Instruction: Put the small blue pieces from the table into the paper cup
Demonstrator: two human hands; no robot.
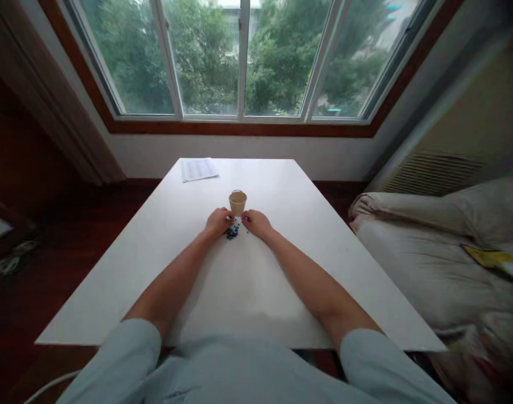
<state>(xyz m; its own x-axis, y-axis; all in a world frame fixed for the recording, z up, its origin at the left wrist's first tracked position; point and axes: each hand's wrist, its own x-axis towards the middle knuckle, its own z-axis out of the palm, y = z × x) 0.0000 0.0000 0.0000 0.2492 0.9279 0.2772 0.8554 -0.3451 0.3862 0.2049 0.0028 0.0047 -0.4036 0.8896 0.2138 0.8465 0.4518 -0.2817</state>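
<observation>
A tan cup-shaped container (238, 204) stands upright on the white table, with a thin rim or handle at its top. My left hand (219, 221) is closed in a pinch just left of the container's base, beside a small pile of blue and dark pieces (232, 231). My right hand (257, 222) is also closed, at the container's lower right, with a tiny bluish bit at its fingertips. What each hand pinches is too small to name. A few blue pieces lie loose between the hands.
The white table (248, 286) stretches to the window wall. Printed papers (198, 169) lie at its far left corner. A covered sofa (412, 258) with a yellow item (490, 258) on it stands to the right. A curtain (67, 106) hangs at the left.
</observation>
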